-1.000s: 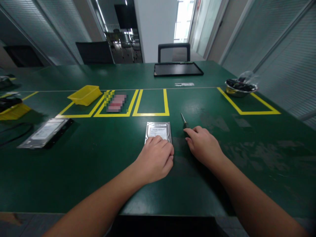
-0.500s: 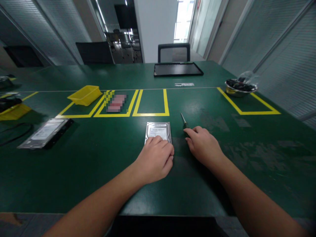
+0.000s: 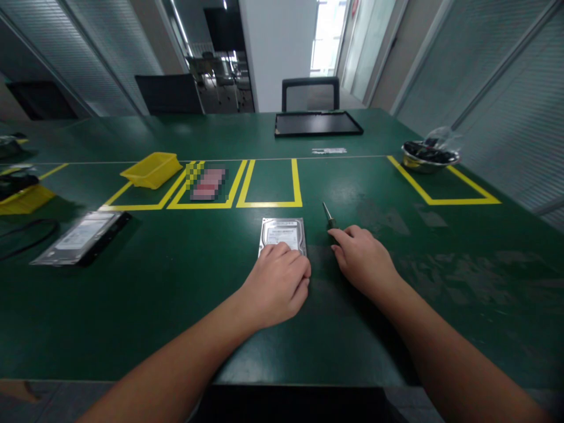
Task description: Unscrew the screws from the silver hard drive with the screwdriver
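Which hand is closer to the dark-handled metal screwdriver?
Right. The right hand holds the screwdriver; the left hand is to its left, over the near end of the flat silver hard drive.

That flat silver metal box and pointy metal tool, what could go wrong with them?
The bare left hand covers the near end of the flat silver metal hard drive, so the thin, dark-handled metal screwdriver might poke that hand or scratch the hard drive if swung across. The bare right hand partly hides the screwdriver; if its grip is loose, which I can't tell, it could slip.
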The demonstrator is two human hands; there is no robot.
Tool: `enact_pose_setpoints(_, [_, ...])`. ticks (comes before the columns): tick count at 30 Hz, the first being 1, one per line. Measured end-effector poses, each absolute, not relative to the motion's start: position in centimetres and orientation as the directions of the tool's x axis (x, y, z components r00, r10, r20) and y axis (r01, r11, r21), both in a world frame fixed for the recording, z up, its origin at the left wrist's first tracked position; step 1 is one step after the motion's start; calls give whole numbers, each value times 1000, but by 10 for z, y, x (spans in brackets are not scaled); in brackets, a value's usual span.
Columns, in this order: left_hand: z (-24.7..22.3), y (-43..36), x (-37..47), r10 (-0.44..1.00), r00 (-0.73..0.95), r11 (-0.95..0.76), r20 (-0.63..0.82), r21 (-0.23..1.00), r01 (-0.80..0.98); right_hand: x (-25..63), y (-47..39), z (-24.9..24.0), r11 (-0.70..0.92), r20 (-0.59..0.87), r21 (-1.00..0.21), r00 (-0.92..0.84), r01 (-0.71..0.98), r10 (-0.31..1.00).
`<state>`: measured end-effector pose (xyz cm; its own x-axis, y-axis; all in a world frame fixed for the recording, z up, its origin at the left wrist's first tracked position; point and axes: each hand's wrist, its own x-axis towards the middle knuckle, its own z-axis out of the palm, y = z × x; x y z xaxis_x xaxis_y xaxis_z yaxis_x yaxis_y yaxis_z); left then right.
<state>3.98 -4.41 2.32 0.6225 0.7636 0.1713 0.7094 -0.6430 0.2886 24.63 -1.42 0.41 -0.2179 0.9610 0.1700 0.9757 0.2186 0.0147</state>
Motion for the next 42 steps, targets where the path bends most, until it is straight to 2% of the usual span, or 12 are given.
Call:
enact_pose_setpoints(6, [23, -44, 39, 760, 626, -646, 174, 299, 702, 252, -10, 2, 214, 289, -82, -182, 973, 940])
enact_pose_setpoints(9, [21, -44, 38, 760, 625, -646, 175, 298, 702, 257, -7, 7, 243, 416, -219, -135, 945, 899])
enact_pose_setpoints(12, [21, -44, 38, 760, 626, -646, 174, 301, 702, 260, -8, 18, 323, 555, -406, -51, 855, 831])
enact_pose_setpoints(14, [21, -44, 37, 761, 626, -645, 173, 304, 701, 261, -10, 25, 370, 600, -560, 55, 741, 798])
enact_pose_setpoints(17, [22, -44, 37, 764, 621, -642, 175, 307, 703, 261, -12, 33, 434, 579, -778, 252, 454, 776])
enact_pose_setpoints(20, [22, -43, 37, 764, 621, -642, 174, 304, 704, 261, -10, 37, 477, 478, -872, 397, 109, 783])
enact_pose_setpoints(25, [22, -44, 37, 762, 623, -644, 174, 304, 702, 269, 0, 41, 360, 215, -879, 414, -314, 885])
enact_pose_setpoints(27, [22, -44, 37, 762, 624, -644, 175, 307, 701, 275, 4, 40, 238, 86, -857, 327, -458, 941])
enact_pose_setpoints(30, [23, -44, 37, 762, 624, -645, 176, 305, 701, 282, 7, 38, 17, -54, -798, 100, -603, 993])
enact_pose_setpoints(33, [23, -44, 37, 761, 625, -646, 175, 301, 702, 282, 6, 40, -54, -68, -761, -2, -646, 998])
enact_pose_setpoints(38, [22, -44, 38, 760, 625, -647, 176, 292, 704, 273, -1, 51, 31, 24, -717, 20, -696, 1000])
enact_pose_setpoints(42, [22, -43, 38, 759, 626, -648, 178, 289, 705, 271, -4, 52, 18, 43, -731, -19, -682, 999])
